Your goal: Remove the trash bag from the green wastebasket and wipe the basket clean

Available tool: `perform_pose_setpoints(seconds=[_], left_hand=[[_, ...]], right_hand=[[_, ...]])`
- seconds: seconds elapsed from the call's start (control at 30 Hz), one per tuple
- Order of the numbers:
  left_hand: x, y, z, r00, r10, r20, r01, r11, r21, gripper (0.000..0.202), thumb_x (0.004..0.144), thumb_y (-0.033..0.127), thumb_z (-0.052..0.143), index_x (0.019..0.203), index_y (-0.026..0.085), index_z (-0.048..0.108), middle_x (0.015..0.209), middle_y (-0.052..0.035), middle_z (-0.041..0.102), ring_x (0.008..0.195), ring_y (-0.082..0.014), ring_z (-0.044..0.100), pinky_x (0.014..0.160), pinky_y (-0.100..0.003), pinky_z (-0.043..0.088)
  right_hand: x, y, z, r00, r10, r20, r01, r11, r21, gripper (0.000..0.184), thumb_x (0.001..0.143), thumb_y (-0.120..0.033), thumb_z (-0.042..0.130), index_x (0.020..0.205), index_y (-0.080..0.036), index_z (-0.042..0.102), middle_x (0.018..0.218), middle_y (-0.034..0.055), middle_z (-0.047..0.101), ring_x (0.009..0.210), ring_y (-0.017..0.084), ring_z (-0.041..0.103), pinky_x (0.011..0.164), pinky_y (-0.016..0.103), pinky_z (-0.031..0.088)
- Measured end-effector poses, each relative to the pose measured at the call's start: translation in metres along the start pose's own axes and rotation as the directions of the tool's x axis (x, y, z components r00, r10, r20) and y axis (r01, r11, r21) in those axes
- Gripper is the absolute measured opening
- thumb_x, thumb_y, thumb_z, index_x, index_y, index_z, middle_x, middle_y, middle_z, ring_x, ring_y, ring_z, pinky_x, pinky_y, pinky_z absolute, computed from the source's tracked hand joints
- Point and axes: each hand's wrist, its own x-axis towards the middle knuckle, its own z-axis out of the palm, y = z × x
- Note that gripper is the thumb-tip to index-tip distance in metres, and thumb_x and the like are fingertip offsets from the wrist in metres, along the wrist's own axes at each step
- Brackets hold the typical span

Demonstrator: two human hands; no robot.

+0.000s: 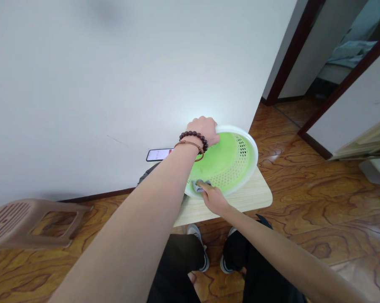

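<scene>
A round green colander (223,158) with a white rim lies on a small pale wooden table (253,198), its perforated wall facing up. My left hand (205,128), with a beaded bracelet and a cord at the wrist, is closed over the colander's far rim. My right hand (214,198) pinches a grey cloth (197,186) and presses it to the inner wall at the near left side. The left forearm hides part of the colander's left side.
A phone (158,154) with a lit screen lies left of the colander, partly behind my forearm, near a dark cloth-like item (147,172). The white wall (114,84) rises right behind the table. A brown plastic stool (35,223) is on the floor at left. An open doorway is at right.
</scene>
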Motion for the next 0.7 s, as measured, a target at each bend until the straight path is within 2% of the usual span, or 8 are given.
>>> perform_pose_setpoints(seconds=[0.1,0.23,0.33,0.47,0.57,0.63,0.7], left_hand=[[0.002,0.001,0.000,1.000,-0.001,0.017,0.001,1.000,-0.006,0.032,0.070,0.031,0.051,0.095,0.019,0.065,0.090,-0.0100,0.063,0.084,-0.0235,0.057,0.070,-0.034,0.045],[0.005,0.002,0.001,1.000,-0.010,0.006,0.010,1.000,-0.030,0.032,0.071,0.035,0.050,0.096,0.020,0.065,0.091,-0.0091,0.063,0.083,-0.0228,0.057,0.070,-0.033,0.045],[0.006,-0.004,0.003,1.000,0.001,-0.016,-0.002,0.998,-0.061,0.034,0.075,0.041,0.045,0.095,0.023,0.065,0.087,-0.0072,0.064,0.078,-0.0207,0.058,0.068,-0.032,0.045],[0.006,-0.022,0.003,1.000,0.010,-0.030,-0.011,0.999,-0.053,0.044,0.077,0.050,0.039,0.096,0.020,0.065,0.083,-0.0075,0.065,0.078,-0.0197,0.059,0.069,-0.030,0.045],[0.009,-0.033,0.001,0.997,-0.018,0.070,0.015,0.999,0.040,0.047,0.071,0.051,0.046,0.101,0.019,0.064,0.088,-0.0084,0.065,0.082,-0.0216,0.059,0.070,-0.030,0.045],[0.011,-0.034,-0.001,0.993,0.031,0.111,-0.041,0.995,0.086,0.050,0.067,0.047,0.052,0.109,0.021,0.061,0.094,-0.0077,0.064,0.086,-0.0219,0.059,0.073,-0.029,0.045],[0.012,-0.031,-0.003,0.990,0.111,0.093,-0.119,0.988,0.096,0.055,0.066,0.040,0.054,0.119,0.025,0.053,0.101,-0.0069,0.063,0.089,-0.0214,0.058,0.073,-0.029,0.044]], right_hand=[[-0.023,-0.002,-0.011,0.990,-0.139,0.033,0.139,0.990,-0.001,0.045,0.086,-0.014,0.034,0.130,-0.015,0.042,0.132,0.0074,0.048,0.123,0.015,0.041,0.104,0.032,0.031],[-0.027,0.001,-0.012,0.987,-0.160,0.027,0.163,0.975,-0.153,0.061,0.080,-0.028,0.052,0.135,-0.012,0.033,0.136,0.0133,0.042,0.125,0.021,0.038,0.104,0.036,0.030],[-0.021,0.011,-0.011,0.988,-0.153,0.017,0.151,0.941,-0.303,0.060,0.078,-0.021,0.054,0.133,-0.009,0.035,0.133,0.0151,0.045,0.122,0.022,0.041,0.102,0.036,0.032],[-0.023,0.034,-0.026,0.962,-0.254,0.102,0.273,0.857,-0.437,0.050,0.079,-0.013,0.049,0.129,-0.007,0.042,0.130,0.0155,0.049,0.119,0.021,0.045,0.100,0.034,0.034],[-0.029,0.045,-0.042,0.943,-0.284,0.173,0.333,0.800,-0.500,0.045,0.082,-0.012,0.044,0.126,-0.005,0.045,0.127,0.0169,0.051,0.118,0.023,0.047,0.097,0.036,0.036],[-0.030,0.045,-0.048,0.936,-0.270,0.225,0.350,0.780,-0.519,0.043,0.082,-0.012,0.043,0.125,-0.004,0.046,0.126,0.0179,0.052,0.115,0.024,0.050,0.095,0.037,0.038],[-0.029,0.040,-0.051,0.934,-0.242,0.261,0.348,0.781,-0.518,0.043,0.081,-0.011,0.043,0.124,-0.005,0.048,0.124,0.0174,0.053,0.113,0.024,0.052,0.093,0.036,0.040]])
